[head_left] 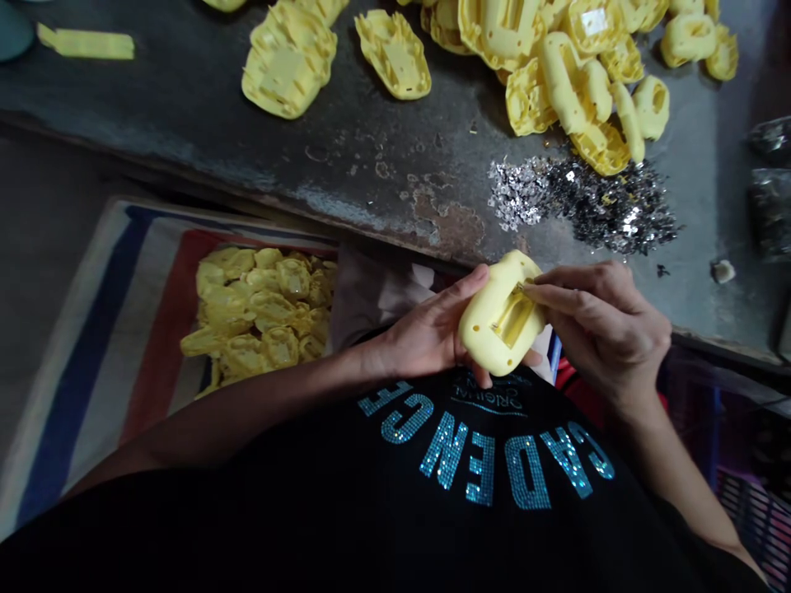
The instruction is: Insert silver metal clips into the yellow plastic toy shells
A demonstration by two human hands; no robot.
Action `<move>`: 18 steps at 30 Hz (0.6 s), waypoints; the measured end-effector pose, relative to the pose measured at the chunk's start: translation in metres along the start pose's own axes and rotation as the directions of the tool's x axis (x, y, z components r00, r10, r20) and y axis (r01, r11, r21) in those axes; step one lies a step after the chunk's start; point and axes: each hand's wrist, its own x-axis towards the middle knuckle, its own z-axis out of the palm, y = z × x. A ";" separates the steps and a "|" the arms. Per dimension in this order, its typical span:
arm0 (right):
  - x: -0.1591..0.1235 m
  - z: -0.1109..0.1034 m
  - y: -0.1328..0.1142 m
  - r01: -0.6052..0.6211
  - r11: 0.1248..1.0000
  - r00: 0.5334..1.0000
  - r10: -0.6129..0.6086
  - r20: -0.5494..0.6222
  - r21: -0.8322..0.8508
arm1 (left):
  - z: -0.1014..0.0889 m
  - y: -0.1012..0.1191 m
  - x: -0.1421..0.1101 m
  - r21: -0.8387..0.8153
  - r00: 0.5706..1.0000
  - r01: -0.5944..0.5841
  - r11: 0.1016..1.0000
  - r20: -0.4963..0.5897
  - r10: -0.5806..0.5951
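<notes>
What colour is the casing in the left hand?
The casing is pale yellow, seen best in the head view.

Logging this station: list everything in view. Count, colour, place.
table: 1, grey, top
shell: 1, yellow, centre
table shells: many, yellow, table, far side
strip: 1, yellow, far left
metal bits: many, silvery, table, right
lump: 1, whitish, table, right
bags: 2, dark, right edge
cut-off object: 1, teal, top left
lower shells: many, yellow, below table
striped sheet: 1, white-blue-red, left
basket: 1, purplish, lower right
shirt: 1, black, bottom
left hand: 1, bare, holding shell
right hand: 1, bare, at shell
</notes>
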 end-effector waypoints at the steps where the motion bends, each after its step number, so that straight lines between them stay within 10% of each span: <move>1: 0.000 -0.001 0.000 -0.016 1.000 1.000 0.016 0.011 0.025 | 0.001 0.000 0.000 0.009 1.000 -0.007 1.000 -0.002 0.007; 14: 0.016 -0.004 0.006 -0.217 0.928 0.976 0.206 0.068 0.302 | 0.005 -0.003 0.000 0.059 0.998 -0.055 0.997 0.013 0.054; 18: 0.019 -0.006 0.015 -0.292 0.902 0.953 0.247 0.175 0.317 | 0.010 -0.006 0.001 0.136 0.968 -0.185 0.973 -0.146 0.204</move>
